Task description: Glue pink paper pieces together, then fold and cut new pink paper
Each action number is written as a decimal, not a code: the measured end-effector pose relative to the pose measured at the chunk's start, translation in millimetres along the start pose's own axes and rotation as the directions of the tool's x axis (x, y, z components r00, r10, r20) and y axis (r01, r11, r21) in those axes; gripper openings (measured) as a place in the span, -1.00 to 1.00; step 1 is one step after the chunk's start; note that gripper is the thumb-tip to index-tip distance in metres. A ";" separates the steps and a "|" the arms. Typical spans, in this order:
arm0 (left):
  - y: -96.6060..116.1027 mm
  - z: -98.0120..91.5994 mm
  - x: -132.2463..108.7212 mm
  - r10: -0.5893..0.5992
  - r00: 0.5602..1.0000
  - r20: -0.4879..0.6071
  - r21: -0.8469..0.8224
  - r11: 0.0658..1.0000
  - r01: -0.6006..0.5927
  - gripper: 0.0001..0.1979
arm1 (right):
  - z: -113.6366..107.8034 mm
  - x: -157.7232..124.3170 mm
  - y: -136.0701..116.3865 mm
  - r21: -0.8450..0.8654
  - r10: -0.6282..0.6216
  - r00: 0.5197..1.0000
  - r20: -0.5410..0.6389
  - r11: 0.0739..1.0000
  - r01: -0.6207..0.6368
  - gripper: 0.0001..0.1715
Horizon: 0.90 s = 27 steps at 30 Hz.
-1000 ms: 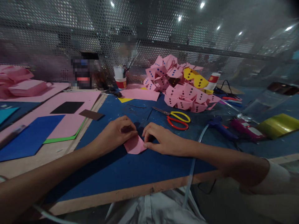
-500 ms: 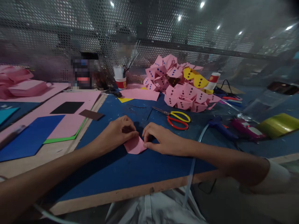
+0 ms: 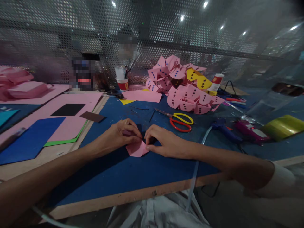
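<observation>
A small pink paper piece (image 3: 137, 150) lies on the blue table surface (image 3: 133, 177) between my hands. My left hand (image 3: 125, 134) pinches its upper left part, with the thumb and fingers pressed together. At the paper's right corner, my right hand (image 3: 158, 141) has its thumb and curled fingers closed on the edge. The fingertips of both hands are nearly touching, and they hide the paper's upper edge. Scissors (image 3: 174, 119) with one yellow and one red handle lie just beyond my right hand.
Folded pink papers with dots (image 3: 166, 74) are heaped at the back. To the right lie a blue glue gun (image 3: 225, 130), a magenta tool (image 3: 251, 131) and a cable. Coloured sheets (image 3: 30, 137) cover the left side. A paper cup (image 3: 122, 84) stands behind.
My left hand's fingers have shifted slightly right and down over the pink paper, toward my right fingertips. My right hand has barely moved.
</observation>
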<state>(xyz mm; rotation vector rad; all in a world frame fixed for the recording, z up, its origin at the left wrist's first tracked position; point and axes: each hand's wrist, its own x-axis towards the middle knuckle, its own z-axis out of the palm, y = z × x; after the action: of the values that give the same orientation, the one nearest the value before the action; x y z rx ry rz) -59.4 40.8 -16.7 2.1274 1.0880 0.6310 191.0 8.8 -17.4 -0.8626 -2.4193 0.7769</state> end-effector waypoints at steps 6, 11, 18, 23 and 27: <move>4.0 2.0 -0.3 0.007 0.999 -0.034 0.071 0.997 -0.005 -0.82 | -0.1 -0.4 0.0 0.004 0.005 1.000 -0.004 1.000 -0.005 -0.89; 3.0 2.4 -0.8 0.022 0.999 -0.028 0.003 1.000 -0.022 -0.85 | -0.7 -0.1 -0.5 0.004 0.000 1.000 0.002 1.000 0.000 -0.88; 1.8 1.7 -0.6 0.026 0.999 -0.024 -0.046 0.999 -0.027 -0.88 | 0.6 -0.2 1.4 0.000 -0.011 1.000 0.000 1.000 0.011 -0.89; 0.2 3.2 -0.8 0.009 0.999 -0.050 0.028 1.000 -0.008 -0.81 | 0.0 -0.1 0.6 -0.009 0.007 1.000 0.003 1.000 -0.007 -0.89; 2.8 3.9 -0.7 0.017 0.997 -0.069 0.117 0.993 -0.009 -0.78 | -0.6 0.5 -0.8 -0.008 -0.004 1.000 0.004 1.000 0.004 -0.90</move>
<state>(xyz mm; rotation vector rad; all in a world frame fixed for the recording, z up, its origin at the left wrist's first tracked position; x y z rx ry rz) -55.8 37.7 -17.4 2.2289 1.1755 0.6669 190.6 8.9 -16.3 -0.8595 -2.4285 0.7676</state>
